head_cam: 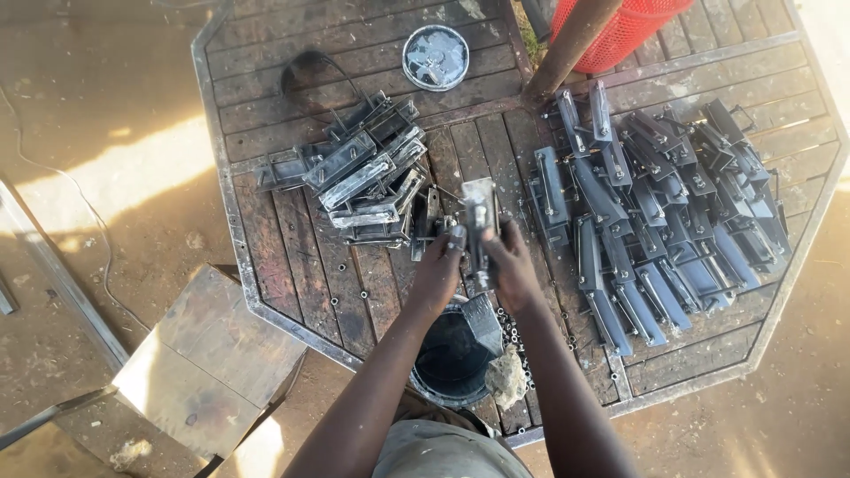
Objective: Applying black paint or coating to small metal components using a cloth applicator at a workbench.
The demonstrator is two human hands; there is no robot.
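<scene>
Head view, looking down on an eight-sided wooden slat worktop with a metal rim. Both hands meet near the middle front of it, over the slats. The left hand and the right hand together hold one metal latch piece, a narrow grey channel standing roughly upright between them. Left fingers are curled and pressed against its left side; right fingers wrap its lower right side, pinching it. The piece is lifted off the worktop, just above a black round tub that sits at the near edge, below the wrists. A crumpled grey rag lies touching the tub's right side. Small nuts are scattered just beside the tub and on the slats to the left.

Left of the hands: a loose pile of grey metal pieces, stacked unevenly, near the left hand but apart from it. Right of the hands: a bigger batch of dark blue-grey pieces laid in overlapping rows, reaching toward the worktop's right edge. Far side: a round tin lid lying flat, and a black curved strap beside it. Top right: a red mesh basket and another person's arm reaching down to the worktop. Lower left on the dirt floor: a metal box stool.
</scene>
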